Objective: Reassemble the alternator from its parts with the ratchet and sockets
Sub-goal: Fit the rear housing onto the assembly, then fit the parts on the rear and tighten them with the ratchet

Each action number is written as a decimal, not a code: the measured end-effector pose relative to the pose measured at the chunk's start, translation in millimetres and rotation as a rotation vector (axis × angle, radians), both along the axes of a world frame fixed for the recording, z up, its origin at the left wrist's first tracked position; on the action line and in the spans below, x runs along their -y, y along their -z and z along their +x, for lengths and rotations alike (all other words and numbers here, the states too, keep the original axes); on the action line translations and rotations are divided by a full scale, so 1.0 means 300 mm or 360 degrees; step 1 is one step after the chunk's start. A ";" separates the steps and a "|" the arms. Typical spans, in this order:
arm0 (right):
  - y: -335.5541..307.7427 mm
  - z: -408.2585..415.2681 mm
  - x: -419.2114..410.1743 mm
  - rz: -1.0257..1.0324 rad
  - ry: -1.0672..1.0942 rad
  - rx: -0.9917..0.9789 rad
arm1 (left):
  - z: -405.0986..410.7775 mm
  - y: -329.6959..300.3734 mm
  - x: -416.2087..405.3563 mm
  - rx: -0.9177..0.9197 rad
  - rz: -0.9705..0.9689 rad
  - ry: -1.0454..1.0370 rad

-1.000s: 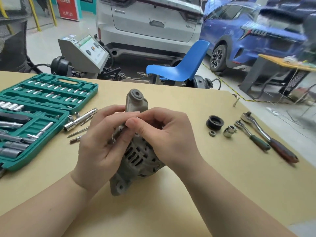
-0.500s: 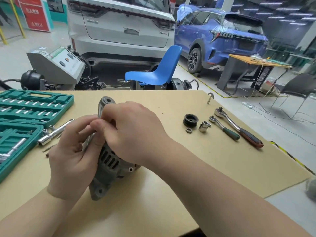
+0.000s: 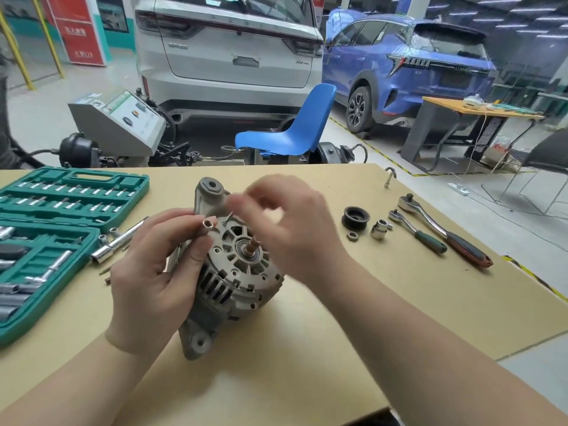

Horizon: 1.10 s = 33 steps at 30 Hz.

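Your left hand (image 3: pixel 159 272) pinches a small socket (image 3: pixel 206 224) while bracing the alternator (image 3: pixel 233 272), tilted on the table (image 3: pixel 399 302); right hand (image 3: pixel 295 229) blurred, grip unclear; the casting likely heavy and rigid, so hold by its ribbed body.

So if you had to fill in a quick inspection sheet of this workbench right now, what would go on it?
Surface: tan table, bare toward the near edge.
Job's things: alternator propped up, shaft bare; pulley, nut, loose socket and two ratchets lie to its right.
Clutter: open green socket case; extension bar and small bits beside it.
Hands: left hand pinches a small socket; right hand blurred over the alternator, grip unclear.
Cables: nothing seen on the table; cords on the floor at right.
Surroundings: white car, blue car, blue chair.
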State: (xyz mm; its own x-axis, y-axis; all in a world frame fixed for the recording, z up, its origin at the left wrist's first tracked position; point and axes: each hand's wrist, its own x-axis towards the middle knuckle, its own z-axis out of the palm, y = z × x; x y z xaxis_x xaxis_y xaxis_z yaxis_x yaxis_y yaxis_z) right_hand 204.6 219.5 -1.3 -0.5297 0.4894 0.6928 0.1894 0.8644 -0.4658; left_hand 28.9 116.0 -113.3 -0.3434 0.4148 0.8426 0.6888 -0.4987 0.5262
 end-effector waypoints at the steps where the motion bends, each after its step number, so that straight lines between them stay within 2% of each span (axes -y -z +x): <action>1: 0.022 0.029 -0.074 0.0018 0.0108 -0.0212 | 0.007 -0.009 0.001 -0.0011 0.0014 -0.0005; 3: 0.074 0.103 -0.263 0.0061 0.0469 -0.0524 | 0.023 -0.027 0.002 -0.0084 0.0030 -0.0037; 5: 0.131 0.207 -0.476 -0.0032 0.0938 -0.0556 | 0.029 -0.040 0.000 -0.0264 0.0050 -0.0136; 7: 0.185 0.341 -0.673 -0.0209 0.1421 -0.0330 | 0.027 -0.050 -0.003 -0.0415 0.0061 -0.0205; 9: 0.243 0.479 -0.808 -0.0500 0.1715 0.0107 | 0.030 -0.057 -0.002 -0.0451 0.0050 -0.0227; 11: 0.293 0.573 -0.871 -0.0752 0.1793 0.0575 | 0.039 -0.062 0.002 -0.0437 0.0036 -0.0230; 14: 0.333 0.598 -0.886 -0.0747 0.1764 0.0995 | 0.050 -0.068 0.005 -0.0431 0.0037 -0.0237; 19: 0.356 0.580 -0.870 -0.0545 0.1709 0.1119 | 0.046 -0.069 0.009 -0.0276 0.0014 -0.0136; 21: 0.359 0.581 -0.863 -0.0546 0.1716 0.1072 | 0.050 -0.070 0.012 -0.0154 -0.0018 -0.0077; 23: 0.341 0.570 -0.843 -0.0607 0.1715 0.0869 | 0.053 -0.070 0.014 -0.0091 -0.0044 -0.0040; 26: 0.249 0.506 -0.780 -0.0680 0.1541 0.0144 | 0.059 -0.072 0.015 -0.0037 -0.0052 0.0018; 29: 0.088 0.389 -0.651 -0.0969 0.0876 -0.0705 | 0.076 -0.076 0.015 0.0156 -0.0067 0.0103; 30: 0.038 0.353 -0.590 -0.1153 0.0578 -0.0866 | 0.082 -0.078 0.015 0.0225 -0.0083 0.0127; 31: -0.007 0.318 -0.524 -0.1358 0.0252 -0.0917 | 0.085 -0.078 0.018 0.0257 -0.0099 0.0129; 33: -0.072 0.245 -0.390 -0.1732 -0.0298 -0.0682 | 0.086 -0.076 0.022 0.0207 -0.0112 0.0084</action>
